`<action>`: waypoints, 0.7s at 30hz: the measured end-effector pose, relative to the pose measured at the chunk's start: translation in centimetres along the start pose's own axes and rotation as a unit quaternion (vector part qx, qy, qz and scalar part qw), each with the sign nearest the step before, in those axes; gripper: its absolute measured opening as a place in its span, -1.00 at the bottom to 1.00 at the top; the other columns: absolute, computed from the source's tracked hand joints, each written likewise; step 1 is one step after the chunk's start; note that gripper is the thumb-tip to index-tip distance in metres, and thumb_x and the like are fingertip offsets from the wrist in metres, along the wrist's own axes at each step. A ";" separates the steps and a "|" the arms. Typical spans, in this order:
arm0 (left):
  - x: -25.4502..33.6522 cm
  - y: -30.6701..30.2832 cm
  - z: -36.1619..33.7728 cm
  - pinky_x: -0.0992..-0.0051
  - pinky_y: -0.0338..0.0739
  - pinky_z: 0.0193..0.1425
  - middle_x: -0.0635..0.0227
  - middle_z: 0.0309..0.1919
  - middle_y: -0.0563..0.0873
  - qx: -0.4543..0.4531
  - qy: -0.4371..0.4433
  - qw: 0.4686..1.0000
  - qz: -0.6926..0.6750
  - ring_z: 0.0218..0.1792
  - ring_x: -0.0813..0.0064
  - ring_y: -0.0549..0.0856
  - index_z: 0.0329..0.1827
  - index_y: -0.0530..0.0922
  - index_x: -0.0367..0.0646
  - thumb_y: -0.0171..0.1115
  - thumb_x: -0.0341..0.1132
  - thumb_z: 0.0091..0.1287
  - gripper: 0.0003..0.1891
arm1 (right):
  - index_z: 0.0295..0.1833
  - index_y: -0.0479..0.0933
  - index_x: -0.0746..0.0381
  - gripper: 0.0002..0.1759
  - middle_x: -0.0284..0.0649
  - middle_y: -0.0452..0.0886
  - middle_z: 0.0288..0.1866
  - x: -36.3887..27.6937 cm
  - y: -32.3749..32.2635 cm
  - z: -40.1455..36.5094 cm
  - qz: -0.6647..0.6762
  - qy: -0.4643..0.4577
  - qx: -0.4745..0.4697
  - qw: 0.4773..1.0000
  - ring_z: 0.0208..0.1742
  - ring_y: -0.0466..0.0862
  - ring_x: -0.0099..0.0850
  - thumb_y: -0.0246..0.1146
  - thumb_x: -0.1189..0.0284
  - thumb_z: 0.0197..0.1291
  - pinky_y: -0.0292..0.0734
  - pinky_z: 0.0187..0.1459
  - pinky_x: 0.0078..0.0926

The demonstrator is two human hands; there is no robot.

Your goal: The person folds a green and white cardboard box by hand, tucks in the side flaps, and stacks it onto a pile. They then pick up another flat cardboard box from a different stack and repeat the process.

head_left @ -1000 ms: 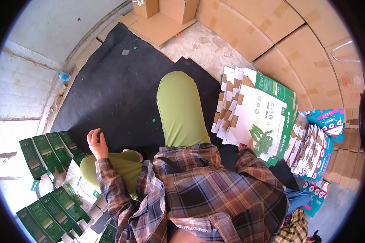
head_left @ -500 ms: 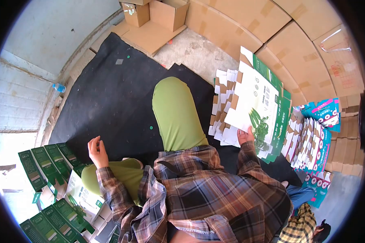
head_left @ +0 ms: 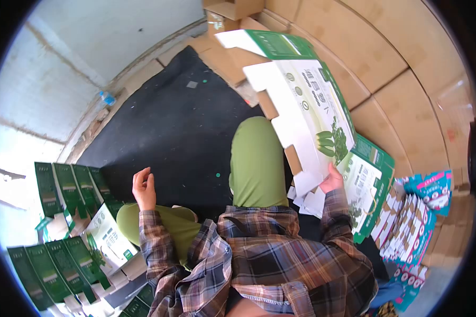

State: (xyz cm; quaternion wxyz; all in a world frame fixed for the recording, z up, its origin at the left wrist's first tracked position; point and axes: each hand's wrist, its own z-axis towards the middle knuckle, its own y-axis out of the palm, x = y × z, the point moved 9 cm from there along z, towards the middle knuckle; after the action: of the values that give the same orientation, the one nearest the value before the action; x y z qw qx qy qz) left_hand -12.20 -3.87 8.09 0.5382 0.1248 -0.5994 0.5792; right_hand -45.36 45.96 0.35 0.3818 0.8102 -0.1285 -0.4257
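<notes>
My right hand point(head_left: 331, 179) grips the near edge of a flat, unfolded carton point(head_left: 301, 105), white and green with a vegetable picture. The carton is tilted up above the pile of similar flat cartons point(head_left: 375, 158) at my right side, hiding part of that pile. Over my bent left leg, my left hand point(head_left: 145, 189) is raised with its fingers loosely curled and apart, holding nothing. Nearest to it stand dark green cartons point(head_left: 71, 185), with a white-faced carton point(head_left: 109, 238) beside them.
More green cartons point(head_left: 53, 264) stand at the lower left. Teal and pink flat cartons point(head_left: 407, 227) are piled at the right. Large brown boxes point(head_left: 386, 90) line the wall side. A black mat point(head_left: 174, 132) covers the floor; a plastic bottle point(head_left: 107, 98) lies by the wall.
My right hand has lifted the carton off the pile, and it now stands higher and farther forward. My left hand keeps much the same pose. The whole view has shifted slightly.
</notes>
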 end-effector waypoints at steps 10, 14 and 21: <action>-4.0 -4.2 0.6 0.51 0.54 -0.04 0.29 0.14 0.47 0.115 -0.087 0.947 -0.286 0.05 0.52 0.53 0.37 0.27 -0.11 0.10 -0.35 0.38 -0.51 | 0.23 0.37 0.36 -0.46 -0.01 0.57 0.10 0.7 14.1 9.4 -0.096 0.149 -0.160 0.971 0.02 0.63 -0.18 0.16 0.29 0.19 0.53 0.09 -0.21; -4.4 -7.6 0.6 0.30 0.25 0.38 0.23 0.38 0.27 0.176 0.005 0.875 -0.451 0.35 0.31 0.31 0.45 0.11 -0.15 0.08 -0.20 0.39 -0.39 | 0.24 0.36 0.38 -0.46 0.03 0.54 0.13 4.5 19.8 11.5 -0.126 0.243 -0.199 0.941 0.04 0.62 -0.14 0.07 0.26 0.23 0.50 0.13 -0.21; -6.6 -10.5 -0.8 0.32 0.42 0.15 0.33 -0.24 0.62 0.214 0.034 0.856 -0.470 -0.08 0.42 0.58 -0.13 0.53 -0.20 0.21 -0.26 0.35 -0.80 | 0.19 0.39 0.37 -0.51 -0.03 0.60 0.02 11.5 24.1 16.5 -0.254 0.322 -0.203 0.889 -0.06 0.65 -0.24 0.02 0.26 0.26 0.56 0.01 -0.33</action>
State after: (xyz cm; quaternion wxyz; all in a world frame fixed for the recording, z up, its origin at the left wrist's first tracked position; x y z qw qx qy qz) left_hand -1.17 -9.45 8.59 0.7267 0.4835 -0.3122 0.3750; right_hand -48.64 15.14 5.36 0.4371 0.8127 0.3012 -0.2403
